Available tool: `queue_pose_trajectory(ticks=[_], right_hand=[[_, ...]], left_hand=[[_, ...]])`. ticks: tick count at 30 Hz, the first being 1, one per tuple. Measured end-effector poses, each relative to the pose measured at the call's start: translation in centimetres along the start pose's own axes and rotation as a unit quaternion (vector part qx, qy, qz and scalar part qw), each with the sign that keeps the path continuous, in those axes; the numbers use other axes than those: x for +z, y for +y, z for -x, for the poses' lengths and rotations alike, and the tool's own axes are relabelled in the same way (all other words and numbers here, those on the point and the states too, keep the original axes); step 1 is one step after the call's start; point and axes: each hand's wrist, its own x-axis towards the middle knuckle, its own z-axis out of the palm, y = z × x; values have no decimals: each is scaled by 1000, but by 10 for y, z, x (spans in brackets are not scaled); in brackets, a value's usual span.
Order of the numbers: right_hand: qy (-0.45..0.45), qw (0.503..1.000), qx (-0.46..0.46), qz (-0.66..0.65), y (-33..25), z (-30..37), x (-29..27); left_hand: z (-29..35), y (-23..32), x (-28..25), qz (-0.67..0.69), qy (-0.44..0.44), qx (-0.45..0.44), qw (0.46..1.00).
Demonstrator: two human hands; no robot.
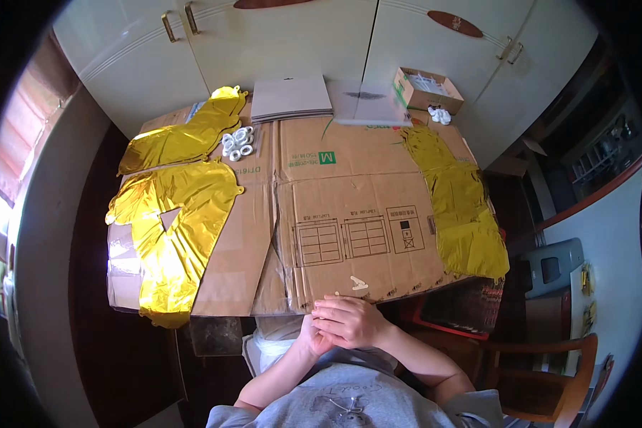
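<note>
My two hands are clasped together at the near edge of the cardboard-covered table [349, 178]. My right hand [353, 319] lies on top, closed around my left hand [318, 341], whose fingers are mostly hidden beneath it. No object shows in either of them. Just beyond them, a small pale scrap [359, 283] lies on the cardboard. Flat gold foil balloons rest on both sides: one with a gap in its middle [185, 221] at the near left, another [185, 135] behind it, and a long one [460, 203] along the right.
Small white rings [237, 143] lie grouped beside the left balloons. At the back are stacked grey boards [290, 98], a clear plastic sheet [369, 103], an open carton [428, 90] of white sticks and a white bundle [440, 115]. A wooden chair [549, 385] stands at the right.
</note>
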Motion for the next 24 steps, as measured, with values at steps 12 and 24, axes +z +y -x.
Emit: queue_pose_trajectory(ticks=[12, 24], right_hand=[[46, 998, -23, 37, -10, 3, 0], [68, 964, 201, 159, 1, 9, -8]], left_hand=[[5, 4, -18, -95, 150, 48, 983], [-4, -8, 10, -96, 160, 66, 980]])
